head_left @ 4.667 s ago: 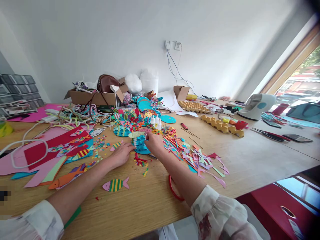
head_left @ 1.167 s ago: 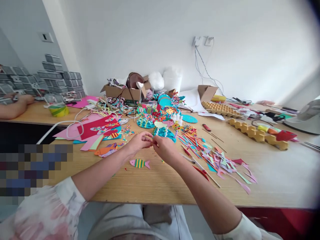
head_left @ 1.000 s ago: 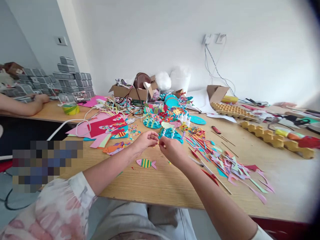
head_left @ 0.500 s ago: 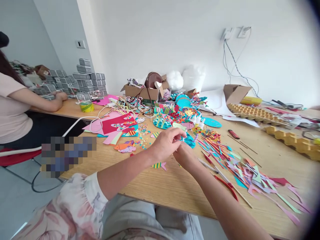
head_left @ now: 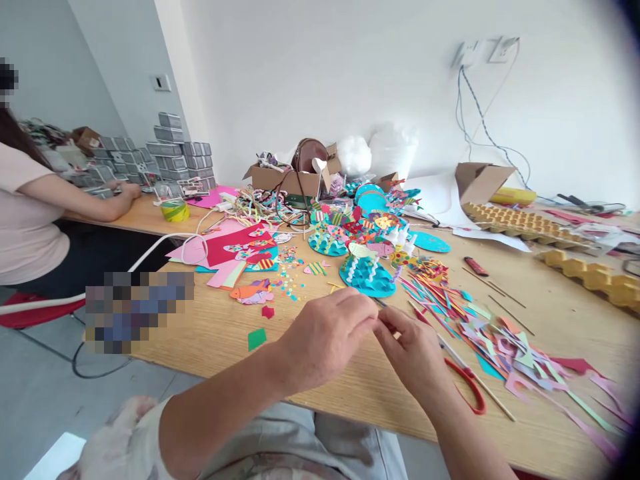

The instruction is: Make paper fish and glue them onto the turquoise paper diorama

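Over the front of the table, my left hand (head_left: 327, 337) is closed in a pinch, its fingertips meeting those of my right hand (head_left: 410, 347). My right hand is pinched too. Whatever sits between the fingertips is hidden or too small to name. Just beyond them stands a turquoise scalloped base (head_left: 373, 283) with white spiral stems carrying paper fish, including a pale green fish (head_left: 361, 251). A yellow paper strip (head_left: 336, 287) shows behind my left hand. Beside my right wrist lie red-handled scissors (head_left: 467, 387), partly covered by the hand.
At left lie a green paper piece (head_left: 257, 339), an orange paper fish (head_left: 245, 291) and red sheets (head_left: 230, 247). Paper scraps (head_left: 520, 347) spread at right, near thin sticks (head_left: 510, 313) and a yellow egg tray (head_left: 585, 273). A co-worker's arm (head_left: 85, 197) rests on the far-left table.
Both hands have come closer to me and shifted from crossed wrists to fingertips meeting. The turquoise base and the green paper piece have come into sight; the striped fish near my left forearm is now covered.
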### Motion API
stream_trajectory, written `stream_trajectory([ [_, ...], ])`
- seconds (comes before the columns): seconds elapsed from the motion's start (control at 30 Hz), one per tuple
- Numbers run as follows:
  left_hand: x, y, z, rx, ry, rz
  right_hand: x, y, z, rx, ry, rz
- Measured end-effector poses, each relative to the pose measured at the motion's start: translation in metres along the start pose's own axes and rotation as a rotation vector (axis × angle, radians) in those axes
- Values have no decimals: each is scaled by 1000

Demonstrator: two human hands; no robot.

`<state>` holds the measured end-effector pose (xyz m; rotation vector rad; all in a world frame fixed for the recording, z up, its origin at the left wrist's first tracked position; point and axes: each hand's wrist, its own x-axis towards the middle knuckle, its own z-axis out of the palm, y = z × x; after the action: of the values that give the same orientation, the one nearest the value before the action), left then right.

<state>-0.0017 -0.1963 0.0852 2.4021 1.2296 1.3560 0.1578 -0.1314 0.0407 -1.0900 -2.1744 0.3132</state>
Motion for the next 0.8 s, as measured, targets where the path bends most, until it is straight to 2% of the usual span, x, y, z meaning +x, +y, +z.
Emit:
stream_trajectory([
  [0.1, -17, -8, -8, 13, 39, -89, -18, 6, -5, -6, 91, 110],
  [0.23, -40, -25, -32, 88, 115, -215, -42, 13, -11, 85, 159, 247],
  [0.3, -51, -33, -44, 109, 60, -259, -52, 13, -14, 89, 144, 264],
  [0.37, -61, -41, -50, 165, -55, -317, -61, 12, -15, 90, 119, 255],
  [0.47, -70, -52, -46, 253, -192, -353, -67, 10, -11, 78, 77, 222],
  [0.63, -74, -67, -26, 348, -392, -384, -62, -7, -9, 89, -88, 150],
  [0.73, -71, -74, -19, 384, -466, -403, -65, -28, -23, 160, -44, 62],
  [0.8, -67, -78, -17, 389, -508, -389, -79, -38, -35, 179, 9, 14],
])
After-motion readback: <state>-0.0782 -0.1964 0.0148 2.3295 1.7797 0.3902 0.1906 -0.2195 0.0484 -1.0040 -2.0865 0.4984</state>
